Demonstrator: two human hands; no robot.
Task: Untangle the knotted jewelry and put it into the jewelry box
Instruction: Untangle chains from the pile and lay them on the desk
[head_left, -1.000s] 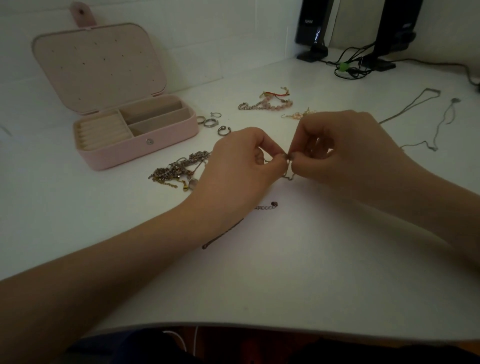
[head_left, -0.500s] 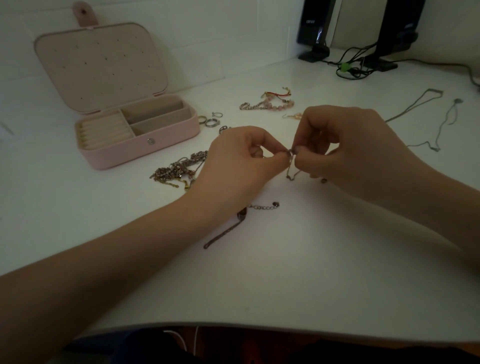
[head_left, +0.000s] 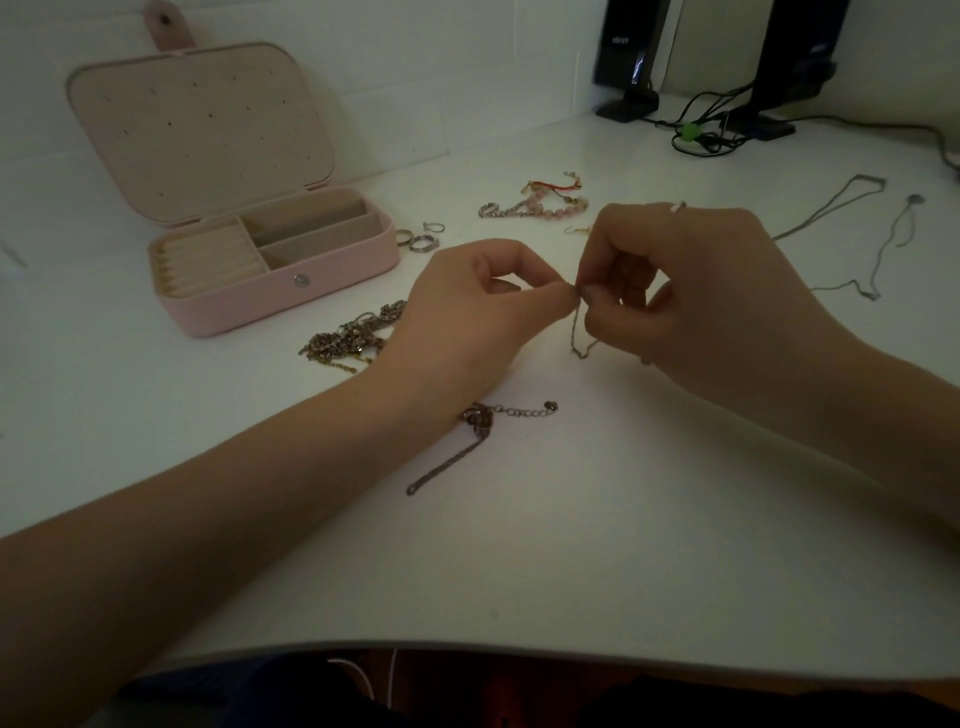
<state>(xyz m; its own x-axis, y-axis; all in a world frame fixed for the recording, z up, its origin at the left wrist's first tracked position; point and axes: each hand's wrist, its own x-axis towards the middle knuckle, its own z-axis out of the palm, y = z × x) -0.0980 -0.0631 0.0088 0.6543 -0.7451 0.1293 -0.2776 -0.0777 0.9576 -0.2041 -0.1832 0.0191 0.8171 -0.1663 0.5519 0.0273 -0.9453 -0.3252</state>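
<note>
Head view: left hand (head_left: 467, 312) and right hand (head_left: 691, 291) pinching one thin chain (head_left: 579, 332) between fingertips, above white table (head_left: 571, 545). Beyond, one open pink jewelry box (head_left: 270, 291), three rings (head_left: 421, 239), one tangled chain heap (head_left: 348, 338).

A thin chain (head_left: 577, 332) hangs in a loop, pinched at its top. The pink jewelry box (head_left: 270, 280) sits open near the desk's far left edge, lid upright, compartments holding no jewelry.
</note>
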